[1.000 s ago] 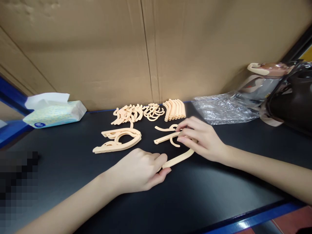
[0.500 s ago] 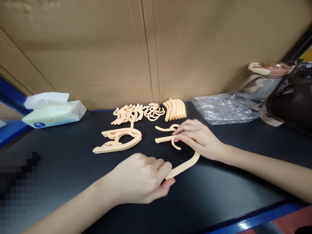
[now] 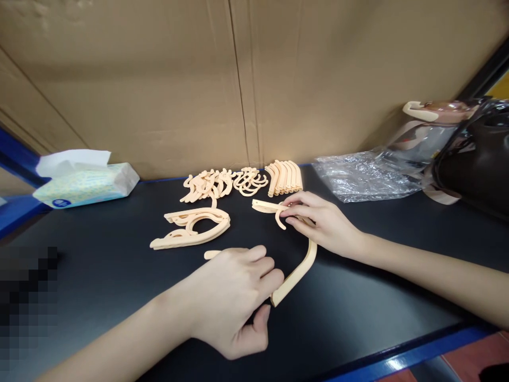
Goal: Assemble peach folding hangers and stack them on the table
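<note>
On the black table [image 3: 358, 318], both hands pinch parts: left hand [image 3: 230, 297] curved arm [image 3: 296, 273], right hand [image 3: 318, 220] hook [image 3: 278, 212].

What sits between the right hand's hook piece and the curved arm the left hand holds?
Nothing visible. The right hand pinches the hook piece; the left hand grips the curved arm at its near end. Only bare black tabletop lies between them. The finished hanger stack sits apart, to the left.

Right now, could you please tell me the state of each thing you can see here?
left hand: gripping the curved arm piece
right hand: pinching the hook piece
assembled hangers: stacked flat
tissue pack: open, tissue sticking out
plastic bag: crumpled, lying flat
</note>
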`<act>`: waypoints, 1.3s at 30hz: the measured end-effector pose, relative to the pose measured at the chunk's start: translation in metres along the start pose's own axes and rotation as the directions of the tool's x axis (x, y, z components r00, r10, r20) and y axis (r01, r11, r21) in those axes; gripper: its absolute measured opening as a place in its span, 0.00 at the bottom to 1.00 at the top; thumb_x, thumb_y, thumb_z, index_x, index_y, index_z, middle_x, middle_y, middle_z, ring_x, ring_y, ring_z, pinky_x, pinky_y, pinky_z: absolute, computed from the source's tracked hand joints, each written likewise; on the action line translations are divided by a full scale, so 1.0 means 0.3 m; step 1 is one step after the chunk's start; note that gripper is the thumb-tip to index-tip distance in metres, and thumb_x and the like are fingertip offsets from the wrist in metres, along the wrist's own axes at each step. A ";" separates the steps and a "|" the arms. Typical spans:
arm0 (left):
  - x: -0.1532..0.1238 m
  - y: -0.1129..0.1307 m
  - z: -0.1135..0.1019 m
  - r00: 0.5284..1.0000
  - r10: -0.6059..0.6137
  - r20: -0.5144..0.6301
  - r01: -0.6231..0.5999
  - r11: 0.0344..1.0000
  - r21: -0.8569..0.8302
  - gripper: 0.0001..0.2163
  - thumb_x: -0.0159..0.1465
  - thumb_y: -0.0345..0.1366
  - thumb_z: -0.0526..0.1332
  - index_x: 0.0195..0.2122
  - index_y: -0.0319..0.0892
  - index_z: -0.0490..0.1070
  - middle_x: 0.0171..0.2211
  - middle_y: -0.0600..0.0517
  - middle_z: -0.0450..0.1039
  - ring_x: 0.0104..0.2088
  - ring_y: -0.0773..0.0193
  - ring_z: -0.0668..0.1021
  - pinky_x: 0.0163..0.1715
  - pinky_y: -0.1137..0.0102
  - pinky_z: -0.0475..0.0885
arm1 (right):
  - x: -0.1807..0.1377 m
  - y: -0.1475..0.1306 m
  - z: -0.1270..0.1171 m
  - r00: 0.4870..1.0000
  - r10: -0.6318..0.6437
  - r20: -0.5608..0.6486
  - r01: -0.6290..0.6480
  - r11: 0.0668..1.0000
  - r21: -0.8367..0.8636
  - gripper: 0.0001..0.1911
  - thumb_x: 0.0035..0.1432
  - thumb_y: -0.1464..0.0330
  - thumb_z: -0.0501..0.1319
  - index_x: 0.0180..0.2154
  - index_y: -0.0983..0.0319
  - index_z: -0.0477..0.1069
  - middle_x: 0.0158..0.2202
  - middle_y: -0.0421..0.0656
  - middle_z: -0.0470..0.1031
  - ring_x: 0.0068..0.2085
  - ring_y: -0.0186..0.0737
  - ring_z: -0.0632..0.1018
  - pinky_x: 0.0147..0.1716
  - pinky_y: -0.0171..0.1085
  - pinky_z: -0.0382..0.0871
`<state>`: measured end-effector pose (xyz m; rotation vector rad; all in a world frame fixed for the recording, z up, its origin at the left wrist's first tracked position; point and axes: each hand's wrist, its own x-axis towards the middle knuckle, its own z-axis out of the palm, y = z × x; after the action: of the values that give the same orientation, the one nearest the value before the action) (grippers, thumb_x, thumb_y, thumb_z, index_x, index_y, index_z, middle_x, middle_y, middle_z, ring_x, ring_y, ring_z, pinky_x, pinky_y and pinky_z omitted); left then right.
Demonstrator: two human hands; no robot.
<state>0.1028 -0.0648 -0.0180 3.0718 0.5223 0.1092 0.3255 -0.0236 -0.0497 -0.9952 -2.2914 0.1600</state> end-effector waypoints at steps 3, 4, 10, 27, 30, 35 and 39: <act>0.006 -0.006 -0.006 1.000 -0.003 0.011 0.003 1.000 0.001 0.02 0.51 0.29 0.53 0.23 0.41 0.60 0.23 0.52 0.62 0.27 0.62 0.64 0.26 0.67 0.62 | -0.001 0.013 0.008 0.999 0.030 0.021 -0.030 1.000 -0.009 0.14 0.58 0.76 0.53 0.42 0.58 0.71 0.46 0.43 0.69 0.45 0.38 0.72 0.42 0.38 0.69; 0.007 -0.009 -0.004 1.000 -0.002 0.004 0.002 1.000 0.008 0.02 0.53 0.29 0.53 0.25 0.41 0.62 0.26 0.51 0.64 0.30 0.60 0.66 0.30 0.66 0.65 | -0.002 0.017 0.010 0.999 0.031 0.019 -0.031 1.000 -0.008 0.15 0.58 0.77 0.53 0.42 0.58 0.71 0.47 0.43 0.69 0.46 0.39 0.72 0.43 0.38 0.69; 0.002 -0.041 0.036 0.995 -0.032 -0.098 0.045 0.990 0.133 0.12 0.58 0.24 0.51 0.41 0.38 0.67 0.53 0.44 0.64 0.56 0.51 0.61 0.54 0.57 0.58 | 0.001 0.044 0.019 0.997 0.053 -0.061 -0.054 0.999 -0.007 0.15 0.57 0.78 0.52 0.42 0.57 0.71 0.47 0.43 0.68 0.47 0.40 0.72 0.45 0.41 0.69; -0.007 -0.066 0.056 0.972 -0.203 -0.116 0.213 0.974 0.079 0.20 0.60 0.23 0.49 0.54 0.40 0.60 0.57 0.43 0.60 0.47 0.55 0.71 0.43 0.60 0.68 | -0.001 0.043 0.021 0.996 0.082 -0.025 -0.082 0.997 -0.009 0.16 0.59 0.77 0.51 0.45 0.57 0.70 0.47 0.44 0.67 0.48 0.42 0.71 0.48 0.44 0.68; -0.007 -0.067 0.053 0.972 -0.203 -0.114 0.213 0.974 0.079 0.21 0.59 0.23 0.50 0.53 0.42 0.61 0.57 0.43 0.59 0.47 0.56 0.72 0.43 0.60 0.69 | 0.000 0.039 0.022 0.996 0.079 -0.029 -0.080 0.997 -0.009 0.16 0.60 0.76 0.51 0.44 0.57 0.70 0.47 0.44 0.68 0.48 0.42 0.71 0.48 0.45 0.68; -0.003 -0.064 0.046 0.976 -0.199 -0.092 0.209 0.970 0.126 0.20 0.59 0.23 0.51 0.52 0.43 0.63 0.59 0.42 0.56 0.44 0.56 0.73 0.41 0.60 0.70 | 0.001 0.037 0.024 0.997 0.074 -0.034 -0.074 0.997 0.002 0.16 0.60 0.77 0.50 0.44 0.57 0.70 0.46 0.44 0.68 0.48 0.41 0.71 0.48 0.45 0.68; -0.007 -0.060 0.045 0.981 -0.175 -0.086 0.188 0.965 0.181 0.20 0.59 0.25 0.52 0.53 0.44 0.62 0.60 0.42 0.55 0.39 0.57 0.74 0.38 0.61 0.70 | -0.001 0.038 0.025 0.996 0.081 -0.024 -0.081 0.997 0.001 0.17 0.60 0.77 0.50 0.45 0.57 0.70 0.46 0.44 0.67 0.48 0.41 0.71 0.49 0.45 0.68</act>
<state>0.0959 -0.0487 -0.0321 3.1903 0.8629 0.1724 0.3284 -0.0148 -0.0596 -1.0846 -2.2303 0.1810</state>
